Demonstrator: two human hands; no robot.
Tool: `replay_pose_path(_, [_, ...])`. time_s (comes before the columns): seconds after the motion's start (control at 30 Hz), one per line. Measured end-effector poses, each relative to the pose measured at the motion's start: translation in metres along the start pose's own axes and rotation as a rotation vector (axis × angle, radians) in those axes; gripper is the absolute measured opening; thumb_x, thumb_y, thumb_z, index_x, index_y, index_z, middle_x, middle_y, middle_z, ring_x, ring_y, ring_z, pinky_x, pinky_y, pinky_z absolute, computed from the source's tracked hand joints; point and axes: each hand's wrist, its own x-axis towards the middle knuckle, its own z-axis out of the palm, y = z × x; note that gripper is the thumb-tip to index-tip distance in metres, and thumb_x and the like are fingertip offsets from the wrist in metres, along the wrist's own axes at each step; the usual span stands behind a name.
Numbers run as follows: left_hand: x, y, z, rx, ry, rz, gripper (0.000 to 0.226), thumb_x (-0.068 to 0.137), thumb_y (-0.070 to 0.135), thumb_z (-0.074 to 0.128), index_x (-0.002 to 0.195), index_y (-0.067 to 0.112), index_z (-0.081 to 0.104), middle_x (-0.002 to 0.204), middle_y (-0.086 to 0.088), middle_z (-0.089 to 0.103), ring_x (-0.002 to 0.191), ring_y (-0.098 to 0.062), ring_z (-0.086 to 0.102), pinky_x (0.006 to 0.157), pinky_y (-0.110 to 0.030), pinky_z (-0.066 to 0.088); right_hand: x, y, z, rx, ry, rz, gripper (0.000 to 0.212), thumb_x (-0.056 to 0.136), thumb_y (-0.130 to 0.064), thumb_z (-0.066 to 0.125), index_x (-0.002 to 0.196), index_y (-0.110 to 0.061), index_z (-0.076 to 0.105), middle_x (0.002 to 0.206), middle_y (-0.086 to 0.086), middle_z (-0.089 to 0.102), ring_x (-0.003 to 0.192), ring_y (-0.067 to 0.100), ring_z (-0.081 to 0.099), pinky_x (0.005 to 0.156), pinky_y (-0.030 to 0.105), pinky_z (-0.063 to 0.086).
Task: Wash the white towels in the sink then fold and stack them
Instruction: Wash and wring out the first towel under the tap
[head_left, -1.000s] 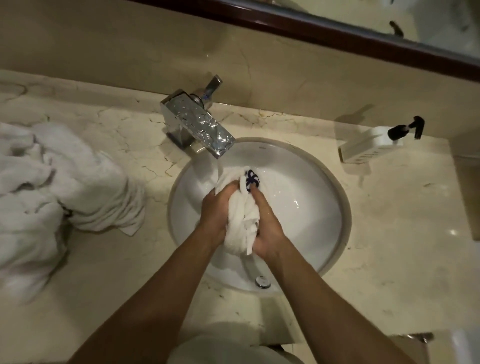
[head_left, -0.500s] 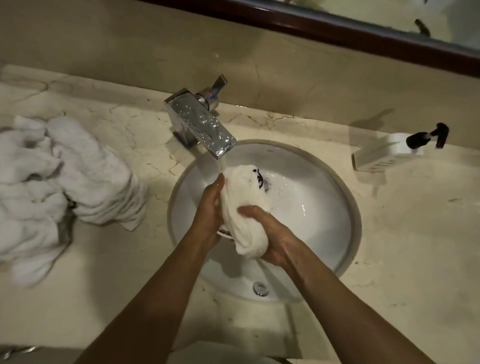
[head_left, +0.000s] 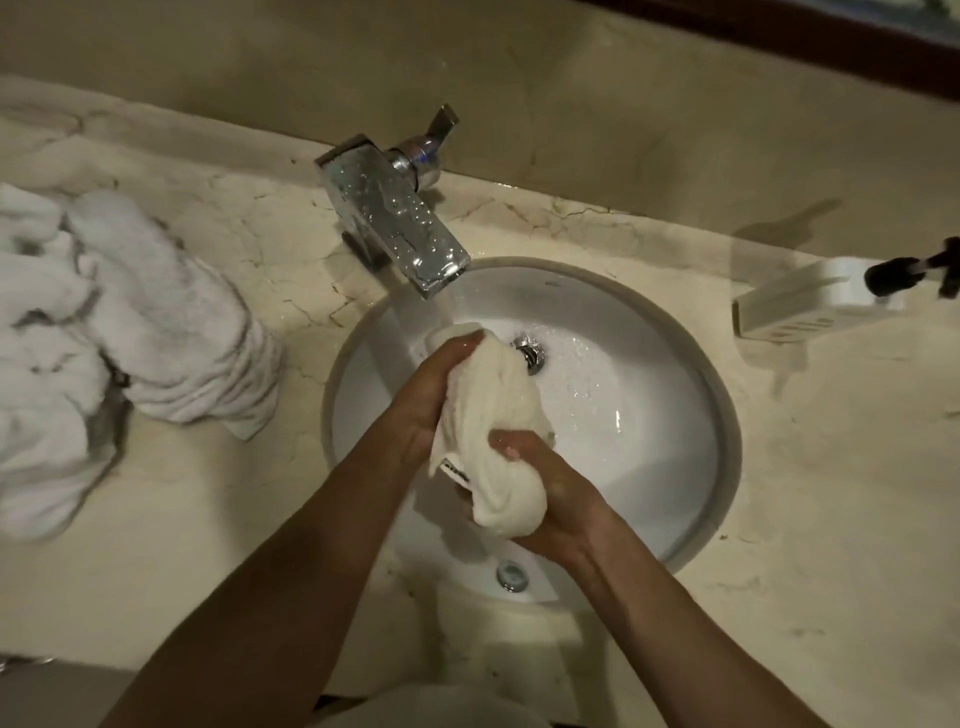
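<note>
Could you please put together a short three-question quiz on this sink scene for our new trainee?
1. True or false: water is running from the faucet.
2. Which hand grips the lower end of the wet towel? A) left hand B) right hand
3. Fill in: the pile of towels lies on the counter to the ___ of the sink.

Key:
1. True; a stream falls into the basin.
2. B; the right hand grips it there, while the left hand holds the upper part.
3. Left.
</note>
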Motion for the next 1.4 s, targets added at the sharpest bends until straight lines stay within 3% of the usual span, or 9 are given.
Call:
replay_pose_path(0.27, [0.022, 0.005, 0.001, 0.544, 0.056, 0.333, 0.016, 0.075, 0.024, 0.068, 0.061, 0.021, 0.061, 0.059, 0.007, 0.055, 0.06, -0.009, 0.054, 0.057, -0.021, 0.042, 0.006, -0.023, -0.001, -0.706, 0.11, -0.175, 0.031, 0.073, -0.01, 0.068, 0.103, -0.006, 0.069, 0.087, 0.009, 0.075, 0.079, 0.018, 0.072, 0.066, 0.03, 0.058])
replay_pose_path(0.5, [0.028, 0.002, -0.011, 1.116, 0.246, 0.365, 0.037, 0.069, 0.049, 0.057, 0.068, 0.013, 0.062, 0.068, 0.002, 0.061, 0.075, -0.02, 0.06, 0.07, -0.032, 0.046, 0.033, -0.009, -0.012, -0.981, 0.312, -0.195, 0.049, 0.055, -0.031, 0.072, 0.101, -0.013, 0.07, 0.093, 0.005, 0.073, 0.093, 0.018, 0.07, 0.085, 0.04, 0.059])
replay_pose_path(0.63, [0.023, -0.002, -0.013, 1.09, 0.308, 0.403, 0.037, 0.074, 0.051, 0.052, 0.071, 0.015, 0.061, 0.08, -0.002, 0.064, 0.085, -0.024, 0.063, 0.08, -0.04, 0.049, 0.033, -0.01, -0.013, -0.997, 0.298, -0.208, 0.043, 0.06, -0.023, 0.073, 0.101, -0.01, 0.07, 0.095, 0.007, 0.074, 0.094, 0.019, 0.071, 0.086, 0.04, 0.058])
replay_pose_path(0.77, [0.002, -0.004, -0.03, 0.696, 0.307, 0.401, 0.05, 0.073, 0.053, 0.072, 0.112, 0.022, 0.066, 0.105, 0.004, 0.073, 0.099, -0.016, 0.069, 0.088, -0.037, 0.056, 0.017, -0.011, -0.028, -0.678, 0.326, -0.318, 0.046, 0.067, -0.008, 0.083, 0.109, -0.008, 0.063, 0.095, 0.009, 0.074, 0.08, 0.019, 0.071, 0.07, 0.032, 0.058])
replay_pose_path(0.9, [-0.024, -0.002, -0.046, 0.574, 0.133, 0.443, 0.04, 0.078, 0.021, 0.083, 0.113, 0.022, 0.063, 0.104, 0.002, 0.073, 0.097, -0.017, 0.071, 0.081, -0.036, 0.059, 0.001, -0.004, -0.037, -0.208, 0.228, -0.359, 0.049, 0.068, -0.012, 0.08, 0.112, 0.002, 0.063, 0.1, 0.021, 0.072, 0.081, 0.029, 0.071, 0.065, 0.033, 0.058])
replay_pose_path(1.13, [-0.037, -0.027, -0.041, 0.386, 0.007, 0.48, 0.038, 0.062, 0.029, 0.082, 0.095, 0.027, 0.064, 0.097, -0.008, 0.069, 0.095, -0.029, 0.066, 0.086, -0.048, 0.053, 0.015, 0.012, -0.006, 0.521, 0.294, -0.449, 0.058, 0.09, -0.042, 0.062, 0.129, 0.001, 0.063, 0.124, 0.021, 0.067, 0.112, 0.034, 0.065, 0.104, 0.043, 0.048])
replay_pose_path(1.27, [-0.038, -0.036, -0.033, 0.234, -0.011, 0.45, 0.042, 0.06, 0.023, 0.078, 0.098, 0.02, 0.06, 0.092, -0.008, 0.066, 0.093, -0.026, 0.064, 0.082, -0.043, 0.051, 0.027, 0.011, 0.008, 0.681, 0.265, -0.247, 0.079, 0.077, -0.061, 0.07, 0.128, -0.002, 0.062, 0.124, 0.018, 0.067, 0.11, 0.036, 0.066, 0.09, 0.043, 0.054])
replay_pose_path(1.33, [-0.039, -0.038, -0.032, 0.196, -0.013, 0.436, 0.046, 0.063, 0.025, 0.078, 0.105, 0.02, 0.06, 0.098, -0.007, 0.066, 0.096, -0.024, 0.064, 0.079, -0.04, 0.053, 0.029, 0.0, 0.007, 0.655, 0.322, -0.27, 0.064, 0.077, -0.047, 0.074, 0.122, -0.001, 0.066, 0.121, 0.018, 0.069, 0.112, 0.039, 0.066, 0.102, 0.051, 0.048])
replay_pose_path(1.4, [-0.039, -0.039, -0.025, 0.103, 0.052, 0.378, 0.05, 0.068, 0.034, 0.08, 0.111, 0.016, 0.061, 0.106, -0.009, 0.069, 0.103, -0.026, 0.066, 0.082, -0.041, 0.055, 0.032, -0.012, 0.01, 0.553, 0.41, -0.377, 0.038, 0.078, -0.029, 0.069, 0.107, -0.005, 0.068, 0.108, 0.013, 0.07, 0.104, 0.034, 0.069, 0.094, 0.049, 0.053])
